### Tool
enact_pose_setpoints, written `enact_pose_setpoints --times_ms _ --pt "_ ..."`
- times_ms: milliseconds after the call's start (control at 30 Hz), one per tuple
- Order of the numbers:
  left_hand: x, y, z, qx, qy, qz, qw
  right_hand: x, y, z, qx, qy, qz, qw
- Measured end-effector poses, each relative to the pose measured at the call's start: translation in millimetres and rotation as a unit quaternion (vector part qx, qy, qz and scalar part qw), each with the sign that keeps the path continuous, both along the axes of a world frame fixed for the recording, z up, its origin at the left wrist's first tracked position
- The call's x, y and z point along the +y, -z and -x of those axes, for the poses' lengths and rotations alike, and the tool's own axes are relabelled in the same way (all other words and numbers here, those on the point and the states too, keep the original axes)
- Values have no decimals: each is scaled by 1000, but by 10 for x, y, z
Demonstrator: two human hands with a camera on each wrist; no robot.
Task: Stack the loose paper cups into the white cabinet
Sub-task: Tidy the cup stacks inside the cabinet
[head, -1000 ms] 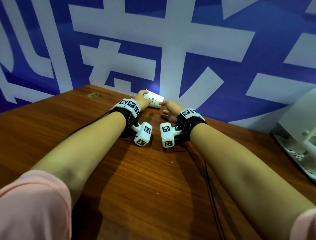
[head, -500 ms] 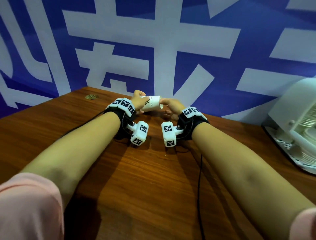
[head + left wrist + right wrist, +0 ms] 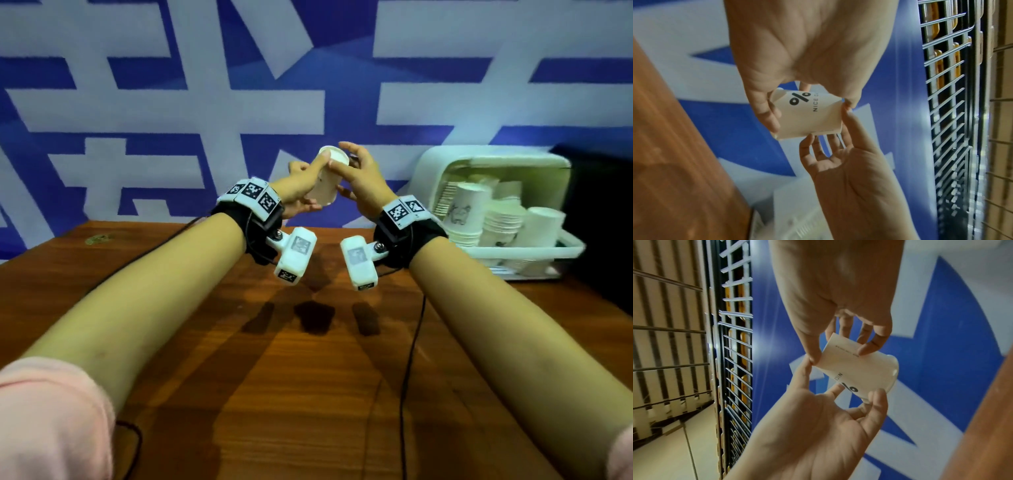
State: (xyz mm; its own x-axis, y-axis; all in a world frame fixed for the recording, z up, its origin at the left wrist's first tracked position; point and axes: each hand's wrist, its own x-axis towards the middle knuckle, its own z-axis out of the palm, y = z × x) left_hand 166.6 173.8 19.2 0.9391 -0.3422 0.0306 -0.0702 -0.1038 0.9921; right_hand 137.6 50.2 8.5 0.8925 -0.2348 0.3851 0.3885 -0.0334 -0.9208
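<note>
While pink sleeves [image 3: 51, 421] fill the nearest corners at 7 and 5 o'clock, both bare forearms reach forward over the brown wooden table [image 3: 308, 394], each wrist strapped with a black band carrying white marker blocks. Above the table, at about 12 o'clock from the wrists, the left hand [image 3: 298, 186] and the right hand [image 3: 364, 183] hold one white paper cup [image 3: 327, 181] between them, clear of the tabletop and tilted. On the left hand, thumb and fingertips [image 3: 768, 120] pinch the cup's wall by its black percent mark; on the right hand, thumb and fingers [image 3: 867, 348] curl onto the other end. Farther off, at 2 o'clock, the white cabinet [image 3: 493, 209] lies open, holding several stacks of paper cups [image 3: 500, 219]. Behind everything stands a blue and white wall [image 3: 239, 85].
</note>
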Motion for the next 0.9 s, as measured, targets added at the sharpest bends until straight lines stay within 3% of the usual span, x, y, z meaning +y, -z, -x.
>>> enact_pose_setpoints --times_ms 167,400,500,900 --pt "-895 -84 419 -10 66 2 998 -891 -73 606 -37 66 38 996" --pt "-2066 -125 1064 -32 70 0 997 -1999 -146 1407 -31 126 100 987" --pt "-2398 -102 1274 -40 116 5 992 -2325 -177 1652 -36 146 119 981" --pt "-3178 49 1204 -86 204 -15 975 -3251 -32 1729 -52 236 223 944"
